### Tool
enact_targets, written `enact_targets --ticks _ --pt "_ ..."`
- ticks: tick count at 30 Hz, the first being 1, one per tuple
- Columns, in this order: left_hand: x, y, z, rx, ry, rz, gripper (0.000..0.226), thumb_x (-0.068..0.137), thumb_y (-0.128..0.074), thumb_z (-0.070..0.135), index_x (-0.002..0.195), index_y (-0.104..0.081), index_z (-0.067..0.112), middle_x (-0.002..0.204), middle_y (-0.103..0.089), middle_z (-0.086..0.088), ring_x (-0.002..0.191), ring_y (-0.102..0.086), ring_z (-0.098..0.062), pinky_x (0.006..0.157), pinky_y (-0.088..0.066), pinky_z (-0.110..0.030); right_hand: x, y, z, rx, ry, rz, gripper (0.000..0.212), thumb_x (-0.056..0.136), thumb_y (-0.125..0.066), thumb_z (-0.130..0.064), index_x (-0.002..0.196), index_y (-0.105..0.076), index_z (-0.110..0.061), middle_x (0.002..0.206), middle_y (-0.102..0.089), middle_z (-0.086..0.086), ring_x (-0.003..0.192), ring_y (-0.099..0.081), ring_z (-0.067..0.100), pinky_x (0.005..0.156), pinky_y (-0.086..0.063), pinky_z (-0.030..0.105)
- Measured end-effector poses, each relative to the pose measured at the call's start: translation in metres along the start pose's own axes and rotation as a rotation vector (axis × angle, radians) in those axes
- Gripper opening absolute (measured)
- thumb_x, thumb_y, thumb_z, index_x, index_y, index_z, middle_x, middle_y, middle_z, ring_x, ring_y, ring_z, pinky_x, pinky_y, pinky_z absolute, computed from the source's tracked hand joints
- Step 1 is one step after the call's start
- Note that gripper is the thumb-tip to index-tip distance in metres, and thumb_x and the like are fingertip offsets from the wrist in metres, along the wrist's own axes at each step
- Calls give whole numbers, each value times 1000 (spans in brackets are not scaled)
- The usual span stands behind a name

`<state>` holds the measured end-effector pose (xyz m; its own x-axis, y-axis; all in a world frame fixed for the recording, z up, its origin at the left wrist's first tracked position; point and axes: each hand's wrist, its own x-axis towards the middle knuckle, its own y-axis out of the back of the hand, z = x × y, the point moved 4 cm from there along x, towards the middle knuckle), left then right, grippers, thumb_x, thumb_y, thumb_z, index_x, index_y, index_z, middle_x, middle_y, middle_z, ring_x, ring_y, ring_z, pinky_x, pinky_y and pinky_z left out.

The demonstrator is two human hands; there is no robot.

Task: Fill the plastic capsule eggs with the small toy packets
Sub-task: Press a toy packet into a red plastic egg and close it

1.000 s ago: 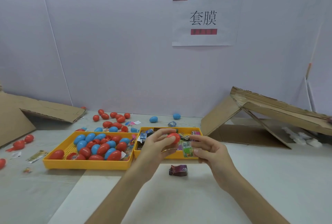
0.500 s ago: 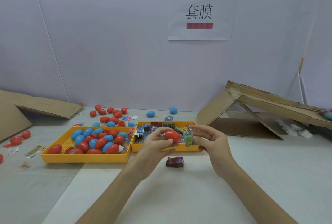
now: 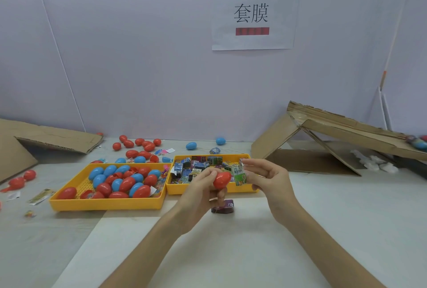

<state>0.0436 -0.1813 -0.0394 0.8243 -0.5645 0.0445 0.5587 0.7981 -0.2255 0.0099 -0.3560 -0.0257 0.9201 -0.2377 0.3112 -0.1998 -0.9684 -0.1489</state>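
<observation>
Fingers, left hand [image 3: 198, 191]: curled round red capsule egg [image 3: 222, 179].
Fingers, right hand [image 3: 270, 181]: pinching green toy packet [image 3: 239, 175], just right of egg.
Packet tray [image 3: 175, 189]: just behind both.
Purple packet [image 3: 223, 206]: on table beneath.

The pale grey bench [image 3: 323, 218] carries a wide yellow plastic tray [image 3: 106, 204] beside a smaller yellow plastic tray [image 3: 182, 189]. A small purple packet [image 3: 225, 208] lies in front. Loose red plastic eggs [image 3: 132, 153] and folded brown cardboard [image 3: 323, 160] lie behind.
</observation>
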Motion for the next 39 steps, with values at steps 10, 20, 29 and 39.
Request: enact_targets --ticks 10,20,29,39 --pt "0 -3 -6 39 41 -33 31 110 -33 33 115 -56 13 64 -49 -3 58 -47 -13 59 -42 -25 -6 -9 -2 -12 -48 -80 28 88 -71 -3 92 -82 -28 93 -78 2 78 -72 11 59 -50 17" --pt "0 -2 -7 9 25 -23 32 109 -36 32 123 -61 17 66 -50 -1 60 -47 -13 61 -44 -25 -4 -7 -3 7 -85 -43 36 93 -61 2 94 -82 -27 92 -77 1 78 -73 18 60 -52 20" --pt "1 -1 -8 35 32 6 32 109 -37 34 124 -62 20 66 -50 -1 59 -47 -12 63 -41 -27 -4 -6 -3 4 -71 -45 36 93 -60 3 98 -81 -27 94 -77 1 79 -72 19 60 -52 22" --pt "0 -1 -7 34 26 10 33 109 -36 33 126 -61 18 65 -51 1 59 -46 -12 64 -40 -28 -2 -3 -3 3 -67 -15 44 92 -54 9 99 -81 -25 91 -77 3 71 -68 16 55 -48 20"
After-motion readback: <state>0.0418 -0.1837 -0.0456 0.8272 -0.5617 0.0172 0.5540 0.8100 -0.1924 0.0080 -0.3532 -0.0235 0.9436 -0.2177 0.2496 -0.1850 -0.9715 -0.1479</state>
